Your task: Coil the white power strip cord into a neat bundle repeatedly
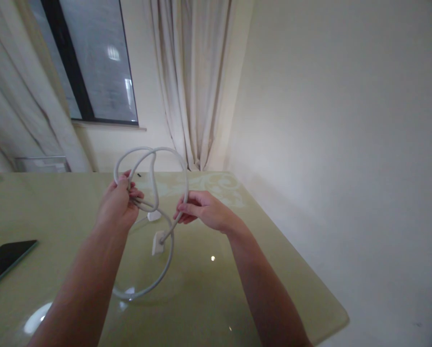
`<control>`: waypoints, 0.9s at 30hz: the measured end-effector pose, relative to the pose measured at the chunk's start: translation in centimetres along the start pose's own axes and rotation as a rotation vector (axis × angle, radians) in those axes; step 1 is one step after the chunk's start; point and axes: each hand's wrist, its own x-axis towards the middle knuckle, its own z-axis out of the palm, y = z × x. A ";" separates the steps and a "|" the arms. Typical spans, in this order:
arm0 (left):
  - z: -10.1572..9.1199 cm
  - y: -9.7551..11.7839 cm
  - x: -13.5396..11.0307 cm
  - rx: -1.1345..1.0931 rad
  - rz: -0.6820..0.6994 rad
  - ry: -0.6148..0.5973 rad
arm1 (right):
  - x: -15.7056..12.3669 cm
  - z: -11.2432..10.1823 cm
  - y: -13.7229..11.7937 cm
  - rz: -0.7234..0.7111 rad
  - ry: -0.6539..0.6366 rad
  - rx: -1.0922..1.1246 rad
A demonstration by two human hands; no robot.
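The pale cable (187,178) is in two hands over the tabletop (291,270), and to me it looks about half gathered. To the left of the white plug (158,243), the left hand (117,202) pinches strands of the loops together. To the right of the plug, the right hand (206,209) pinches one strand between thumb and fingers. What seems left is the wide loose curve on the near side of the plug.

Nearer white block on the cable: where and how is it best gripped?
Probably by the lower end of the white block, coming from the left: its long side runs near upright, and the cable joins its right-facing side and loops past there too.
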 end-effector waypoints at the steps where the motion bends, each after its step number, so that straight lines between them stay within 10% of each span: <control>1: 0.1 -0.1 -0.1 -0.043 -0.021 -0.009 | 0.1 -0.2 0.0 -0.032 0.053 0.063; 12: -0.1 -1.7 -0.6 0.521 0.355 -0.196 | -1.1 -5.1 -2.2 -0.330 0.637 0.497; 21: -0.5 -0.1 -1.0 0.577 0.394 -0.298 | -2.7 -5.3 -2.7 -0.587 1.072 -0.466; 27: 1.4 1.3 -3.9 0.900 0.677 -0.200 | -4.0 -1.8 -4.1 -0.418 0.957 -1.127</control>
